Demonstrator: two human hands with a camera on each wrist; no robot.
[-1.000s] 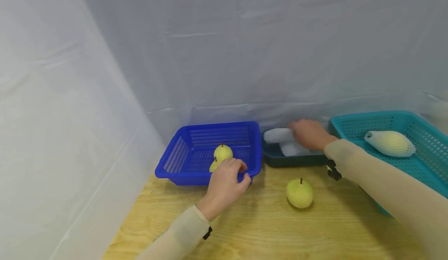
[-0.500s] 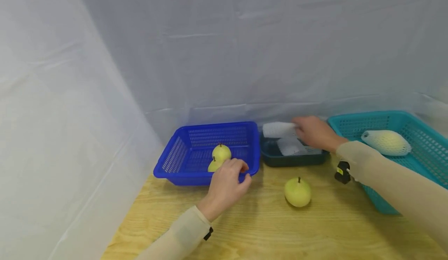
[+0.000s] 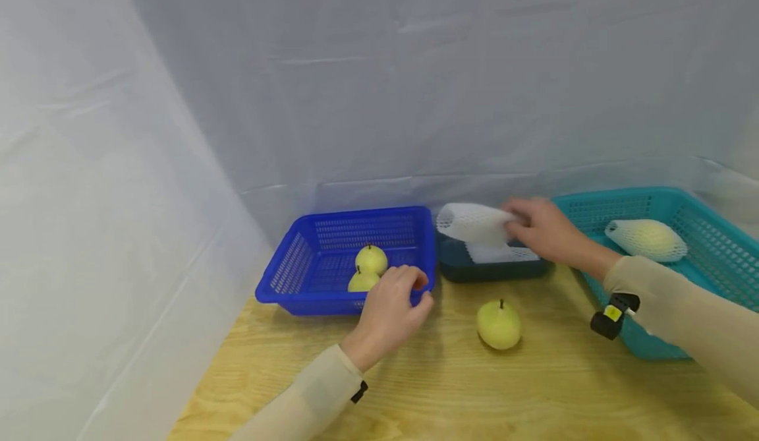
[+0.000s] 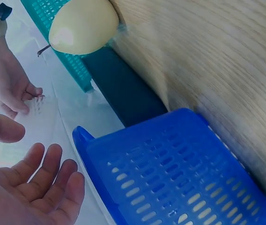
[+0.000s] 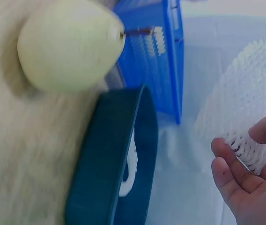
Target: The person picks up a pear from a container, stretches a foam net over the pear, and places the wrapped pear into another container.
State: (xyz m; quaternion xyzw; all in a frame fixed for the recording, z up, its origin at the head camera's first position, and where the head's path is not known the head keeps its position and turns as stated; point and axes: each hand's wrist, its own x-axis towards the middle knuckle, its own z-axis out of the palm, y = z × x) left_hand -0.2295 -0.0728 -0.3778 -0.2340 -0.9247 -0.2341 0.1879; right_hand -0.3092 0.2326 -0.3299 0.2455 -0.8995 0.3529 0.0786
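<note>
My right hand (image 3: 548,231) pinches one end of a white foam net sleeve (image 3: 474,222) and holds it above a dark green tray (image 3: 495,272). In the right wrist view the foam net sleeve (image 5: 245,96) hangs between thumb and fingers, its far end flared. My left hand (image 3: 390,312) is at the front rim of the blue basket (image 3: 279,294), fingers loosely bent and holding nothing; the left wrist view shows its palm side. Two yellow-green pears (image 3: 371,258) lie in that basket, partly behind the left hand. A single pear (image 3: 499,325) stands on the table between the hands, stem up.
More foam net (image 3: 495,253) lies in the dark tray. At the right stands a teal basket (image 3: 720,269) with one pear in a foam net (image 3: 651,240). The right forearm reaches across its front. White sheeting (image 3: 415,98) hangs behind and at the left of the wooden table (image 3: 427,395).
My right hand has lifted the foam net sleeve out of the dark tray and drawn it a little to the right. My left hand has stayed by the blue basket.
</note>
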